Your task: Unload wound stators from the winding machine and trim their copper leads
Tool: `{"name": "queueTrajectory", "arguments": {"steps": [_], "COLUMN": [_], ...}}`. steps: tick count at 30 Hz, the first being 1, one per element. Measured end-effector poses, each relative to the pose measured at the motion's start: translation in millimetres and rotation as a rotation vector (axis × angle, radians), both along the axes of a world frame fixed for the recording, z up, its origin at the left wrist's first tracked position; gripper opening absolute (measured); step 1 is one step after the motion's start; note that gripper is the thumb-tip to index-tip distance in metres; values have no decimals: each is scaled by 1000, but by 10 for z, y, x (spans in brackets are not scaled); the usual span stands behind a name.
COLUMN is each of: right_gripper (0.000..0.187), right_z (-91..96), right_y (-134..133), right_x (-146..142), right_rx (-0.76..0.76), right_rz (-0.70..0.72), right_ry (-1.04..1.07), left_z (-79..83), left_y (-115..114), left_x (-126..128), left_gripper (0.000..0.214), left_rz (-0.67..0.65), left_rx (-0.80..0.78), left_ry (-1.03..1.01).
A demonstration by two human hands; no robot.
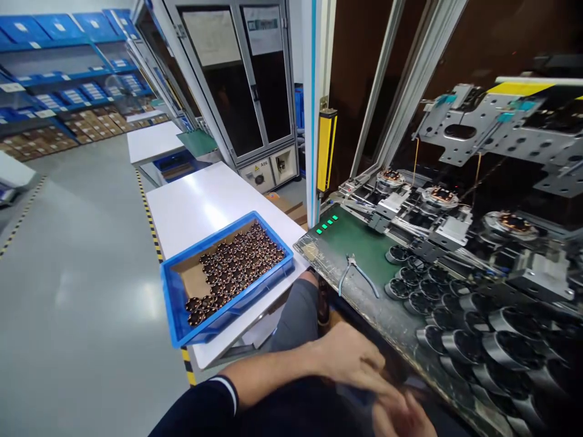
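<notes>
At the bottom of the head view, my left hand (pixel 348 358) reaches in from the left with its fingers curled. Its fingertips meet my right hand (pixel 403 417), which is blurred and partly cut off by the lower edge. Whatever lies between the fingers, if anything, is hidden. Both hands are in front of my body, beside the worn front edge of the green worktop (pixel 364 240). Diagonal cutters (pixel 353 270) with blue-grey handles lie spread on that worktop. To their right stand several rows of silver and black motor rings (pixel 449 303).
A blue bin (pixel 170 303) of copper-wound stators (pixel 241 258) sits on a white table (pixel 191 197) at left. Behind the rings, a winding machine (pixel 437 212) holds stators on its spindles. A yellow light-curtain bar (pixel 325 149) stands at the machine's post. Shelves (pixel 64 45) line the far wall.
</notes>
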State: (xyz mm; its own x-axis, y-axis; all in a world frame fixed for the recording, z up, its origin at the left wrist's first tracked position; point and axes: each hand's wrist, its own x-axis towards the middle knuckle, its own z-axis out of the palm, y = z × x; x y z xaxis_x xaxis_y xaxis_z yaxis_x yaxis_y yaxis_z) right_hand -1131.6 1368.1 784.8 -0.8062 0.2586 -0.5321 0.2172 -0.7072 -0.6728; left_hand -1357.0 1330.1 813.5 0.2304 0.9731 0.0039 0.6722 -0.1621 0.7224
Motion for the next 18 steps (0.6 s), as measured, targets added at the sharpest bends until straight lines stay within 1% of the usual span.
{"name": "queueTrajectory", "arguments": {"steps": [1, 2, 3, 4, 5, 6, 7, 9, 11, 12, 14, 16, 17, 18], "right_gripper": [64, 54, 46, 44, 47, 53, 60, 76, 86, 86, 77, 65, 60, 57], "right_z": [-96, -208, -332, -460, -584, -696, -790, -897, -884, -834, -674, -471, -368, -270], "right_y": [-9, -36, -79, -136, -204, -279, -353, -482, -546, -547, -493, -394, -339, -284], "right_x": [-56, -110, -155, -182, -190, -181, -159, -100, -56, -45, -39, -50, -62, -80], "right_rx": [-42, -76, -95, -90, -63, -11, 74, 333, 574, 647, 719, 749, 769, 799], "right_rz": [-182, -365, -513, -597, -616, -578, -509, -349, -206, -153, -100, -131, -191, -281], "right_ry": [-22, -54, -92, -127, -159, -184, -206, -246, -274, -276, -267, -248, -240, -234], "left_z": [28, 46, 50, 39, 17, -13, -45, -92, -91, -70, 8, 114, 169, 223], "left_y": [77, 156, 234, 310, 384, 455, 524, 651, 746, 774, 779, 712, 658, 595], "left_x": [-84, -185, -295, -401, -497, -574, -631, -696, -730, -749, -795, -816, -798, -751], "left_gripper": [45, 41, 49, 61, 69, 70, 66, 47, 32, 27, 25, 28, 29, 31], "left_rz": [122, 267, 415, 543, 632, 684, 714, 739, 750, 747, 710, 629, 574, 505], "left_rx": [5, 3, -6, -23, -45, -68, -91, -137, -185, -204, -222, -206, -189, -169], "left_ry": [78, 153, 225, 287, 332, 361, 388, 427, 453, 461, 466, 453, 439, 419]}}
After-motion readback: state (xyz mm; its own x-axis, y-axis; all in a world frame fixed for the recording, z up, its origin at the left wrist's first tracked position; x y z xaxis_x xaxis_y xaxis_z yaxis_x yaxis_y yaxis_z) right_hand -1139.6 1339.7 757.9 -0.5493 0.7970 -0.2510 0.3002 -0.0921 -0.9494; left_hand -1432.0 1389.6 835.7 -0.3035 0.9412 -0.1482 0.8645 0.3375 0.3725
